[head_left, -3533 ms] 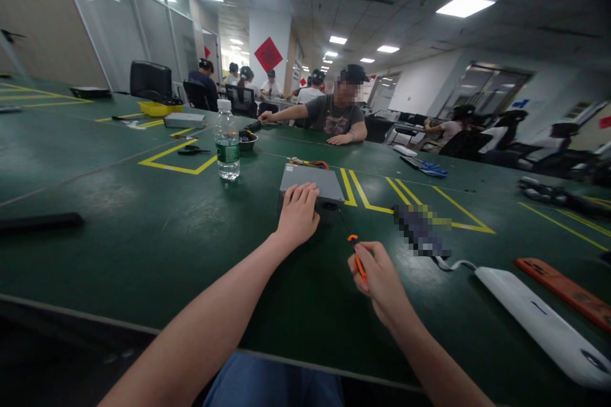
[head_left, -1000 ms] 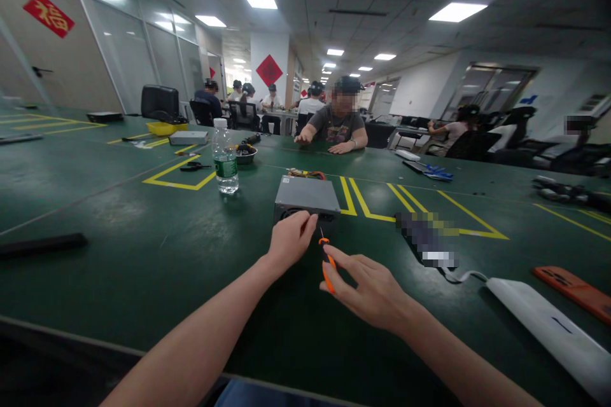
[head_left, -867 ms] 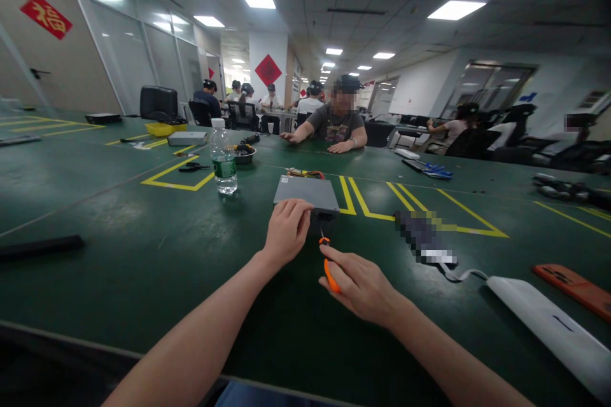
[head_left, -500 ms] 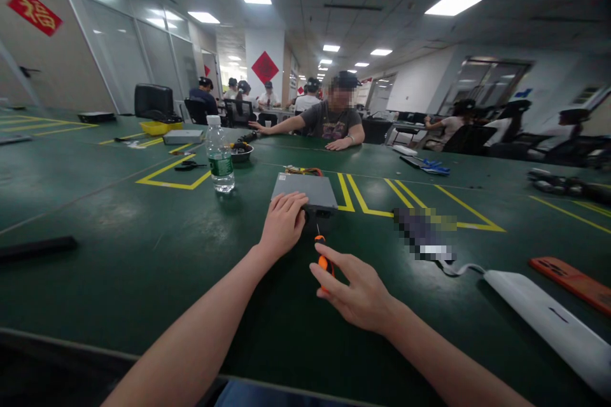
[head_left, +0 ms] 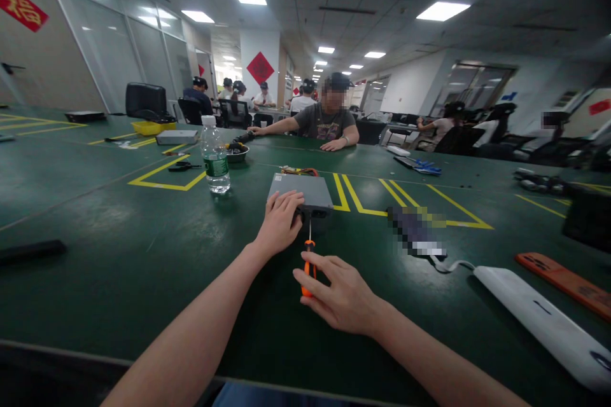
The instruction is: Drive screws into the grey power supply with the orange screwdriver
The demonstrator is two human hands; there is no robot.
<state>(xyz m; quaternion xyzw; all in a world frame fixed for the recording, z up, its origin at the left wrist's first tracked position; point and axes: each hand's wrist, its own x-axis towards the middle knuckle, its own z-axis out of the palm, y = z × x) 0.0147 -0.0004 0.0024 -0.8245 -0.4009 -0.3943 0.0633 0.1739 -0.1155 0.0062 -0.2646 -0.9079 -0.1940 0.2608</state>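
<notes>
A grey metal power supply unit [head_left: 305,189] lies on the green table in front of me, with coloured wires [head_left: 300,171] at its far side. My left hand [head_left: 280,219] grips its near left corner, fingers across the top and thumb down at the front face. Between the thumb and fingers of my right hand [head_left: 334,286] is an orange and black screwdriver [head_left: 308,270]. Its shaft points away from me at the front face of the unit. Whether the tip sits in a screw is too small to tell.
Left of the unit stands a water bottle [head_left: 216,162], with a metal bowl [head_left: 237,154] behind it. To the right lie a blurred-out dark object [head_left: 414,232], a white cabled device [head_left: 534,318] and an orange phone case [head_left: 563,280]. Across the table sits a person [head_left: 329,117].
The screwdriver's handle has swung left, so it now lines up straighter with the unit's front. My right hand moved left with it. My left hand stays on the unit; the view shifted slightly.
</notes>
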